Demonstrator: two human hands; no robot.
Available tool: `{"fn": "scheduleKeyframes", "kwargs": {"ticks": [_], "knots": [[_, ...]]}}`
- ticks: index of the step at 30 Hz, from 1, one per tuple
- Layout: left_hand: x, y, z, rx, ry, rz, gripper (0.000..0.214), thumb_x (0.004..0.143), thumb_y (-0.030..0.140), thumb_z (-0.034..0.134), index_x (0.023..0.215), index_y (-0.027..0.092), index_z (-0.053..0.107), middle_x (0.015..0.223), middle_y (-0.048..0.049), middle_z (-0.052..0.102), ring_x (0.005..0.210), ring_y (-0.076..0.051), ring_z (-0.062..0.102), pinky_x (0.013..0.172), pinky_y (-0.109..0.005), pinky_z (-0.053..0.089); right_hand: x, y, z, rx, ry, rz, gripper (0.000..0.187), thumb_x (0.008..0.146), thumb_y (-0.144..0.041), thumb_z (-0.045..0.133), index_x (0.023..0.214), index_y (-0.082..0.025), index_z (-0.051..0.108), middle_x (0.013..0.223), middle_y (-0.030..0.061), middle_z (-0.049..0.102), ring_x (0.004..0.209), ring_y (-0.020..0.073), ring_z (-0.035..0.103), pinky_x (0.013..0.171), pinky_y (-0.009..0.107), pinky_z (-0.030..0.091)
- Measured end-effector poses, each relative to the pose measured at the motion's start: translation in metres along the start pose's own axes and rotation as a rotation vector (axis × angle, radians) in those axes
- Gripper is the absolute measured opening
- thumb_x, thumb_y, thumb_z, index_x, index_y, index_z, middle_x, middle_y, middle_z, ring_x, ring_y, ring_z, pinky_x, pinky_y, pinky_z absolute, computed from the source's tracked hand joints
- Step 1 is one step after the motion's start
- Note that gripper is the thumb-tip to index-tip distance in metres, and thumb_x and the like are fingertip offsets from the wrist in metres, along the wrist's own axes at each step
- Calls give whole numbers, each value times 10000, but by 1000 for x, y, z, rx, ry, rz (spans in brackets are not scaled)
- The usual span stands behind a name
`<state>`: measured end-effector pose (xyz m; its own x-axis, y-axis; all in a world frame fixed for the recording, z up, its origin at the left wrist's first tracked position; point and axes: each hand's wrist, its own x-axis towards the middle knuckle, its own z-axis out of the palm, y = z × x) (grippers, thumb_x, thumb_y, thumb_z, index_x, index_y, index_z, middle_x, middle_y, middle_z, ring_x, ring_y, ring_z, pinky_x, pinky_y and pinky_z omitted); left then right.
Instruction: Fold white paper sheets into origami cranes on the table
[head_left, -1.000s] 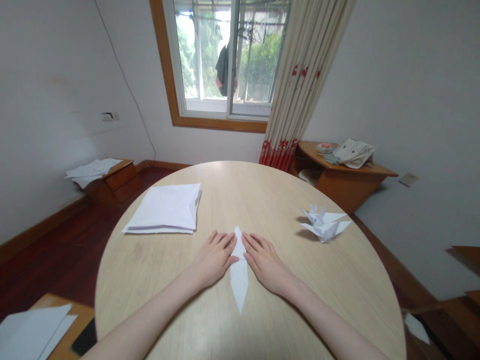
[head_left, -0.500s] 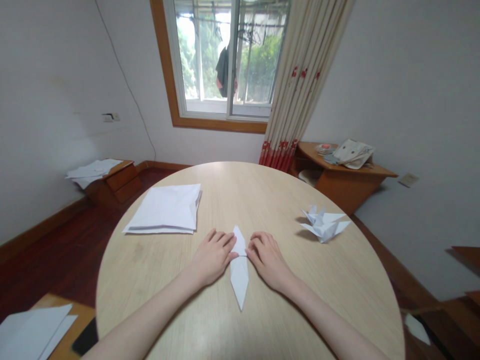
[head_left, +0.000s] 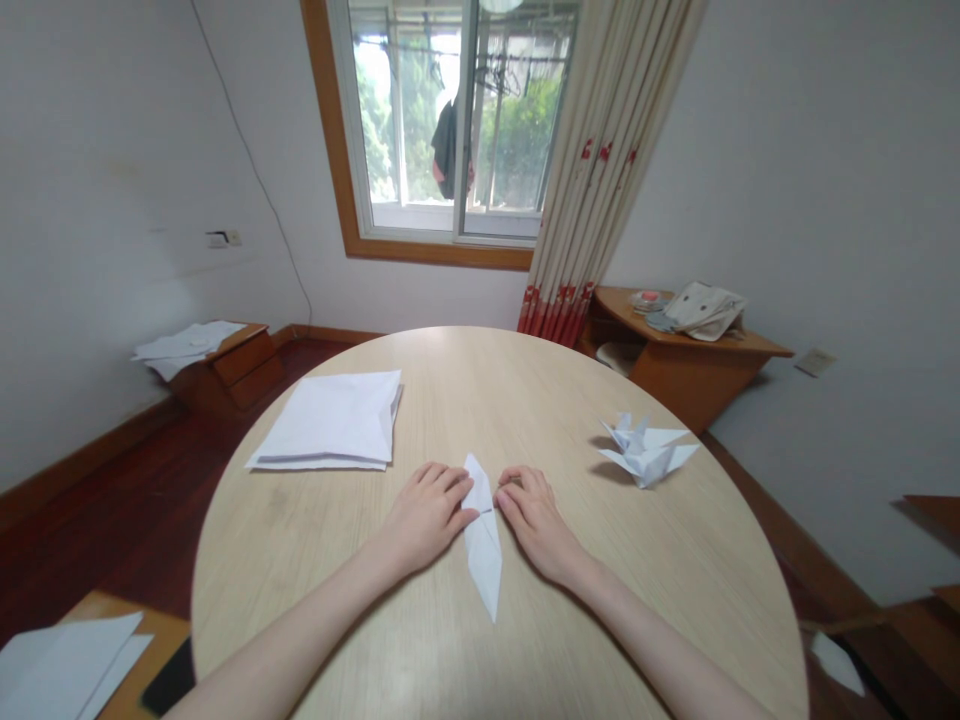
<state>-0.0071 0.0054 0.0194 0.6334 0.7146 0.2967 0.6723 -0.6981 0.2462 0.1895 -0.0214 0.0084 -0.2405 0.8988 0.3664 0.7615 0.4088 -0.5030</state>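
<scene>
A narrow, diamond-shaped folded white paper (head_left: 482,540) lies on the round light-wood table (head_left: 375,620) in front of me, pointing toward and away from me. My left hand (head_left: 426,512) rests flat on its left side, fingers stretched and pressing the paper near the middle. My right hand (head_left: 531,512) sits on the right side with its fingers curled, fingertips pinching the paper's right edge.
A stack of white sheets (head_left: 330,432) lies at the table's back left. A finished folded paper crane (head_left: 646,452) stands at the right. Beyond are a window, a curtain, a corner desk (head_left: 686,355) and a low cabinet (head_left: 225,360) holding papers.
My right hand went from lying flat to curled, its fingertips now gripping the paper's right edge. The paper's near tip has swung slightly to the right. My left hand stayed put.
</scene>
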Motion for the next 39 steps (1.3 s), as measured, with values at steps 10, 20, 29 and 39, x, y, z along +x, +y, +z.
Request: {"fn": "scheduleKeyframes", "kwargs": {"ticks": [10, 20, 29, 39], "knots": [[0, -2, 7, -296, 138, 26, 99, 851, 143, 610, 924, 181, 664, 996, -68, 605, 984, -217, 536, 872, -351, 442, 0, 1, 2, 75, 3, -39, 248, 963, -247, 399, 801, -199, 581, 1003, 81, 551, 1002, 231, 494, 904, 445, 425], [1, 4, -1, -452, 90, -93, 156, 887, 160, 487, 902, 169, 641, 933, -68, 653, 897, -199, 614, 824, -303, 463, -1, 3, 2, 109, -36, -56, 194, 935, -168, 403, 994, -218, 581, 1061, 83, 551, 1052, 232, 485, 948, 449, 413], [1, 7, 2, -733, 82, -140, 97, 894, 189, 477, 959, 194, 548, 955, -51, 677, 900, -179, 646, 840, -291, 480, -1, -3, -3, 125, -82, -74, 255, 944, -195, 408, 1152, -268, 536, 1124, 74, 544, 1094, 232, 471, 974, 446, 401], [1, 7, 1, -839, 60, -168, 373, 876, 210, 498, 1234, 224, 394, 988, -50, 724, 944, -195, 672, 876, -319, 473, -2, -5, -4, 102, -56, -99, 199, 945, -209, 411, 1090, -243, 542, 1153, 81, 540, 1123, 230, 466, 986, 447, 390]]}}
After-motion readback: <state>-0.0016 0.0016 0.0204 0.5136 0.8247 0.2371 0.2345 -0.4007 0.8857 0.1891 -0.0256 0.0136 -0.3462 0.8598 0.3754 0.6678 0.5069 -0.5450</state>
